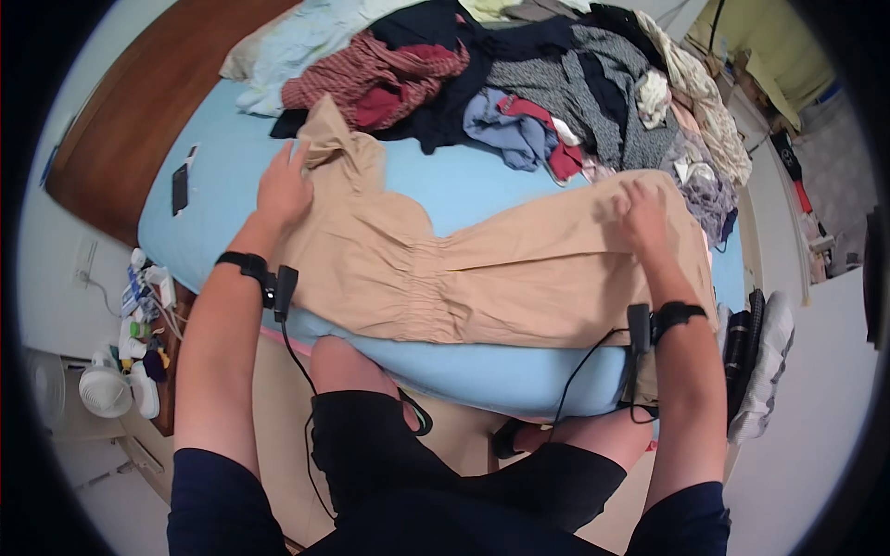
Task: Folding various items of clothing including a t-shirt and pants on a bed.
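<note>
A beige garment (528, 271), likely a dress with a gathered elastic waist, lies spread across the bed in front of me. Its waist gathers sit near the middle, and a raised, crumpled part of the fabric stands at the upper left. My left hand (285, 187) is at the garment's left end, fingers extended and apart beside that crumpled part. Over the wide right end is my right hand (641, 217), slightly blurred, its fingers bent and apart with no fabric visibly gripped. A dark shadow falls on the cloth beside it.
Piled clothes (431, 76) cover the bed's far side. A dark phone (181, 190) lies on the blue bedsheet (229, 167) at left. A small white fan (104, 390) and a cluttered bedside surface stand left. Folded fabrics (761, 368) hang or stand right. Cables (299, 368) trail from both wrist devices.
</note>
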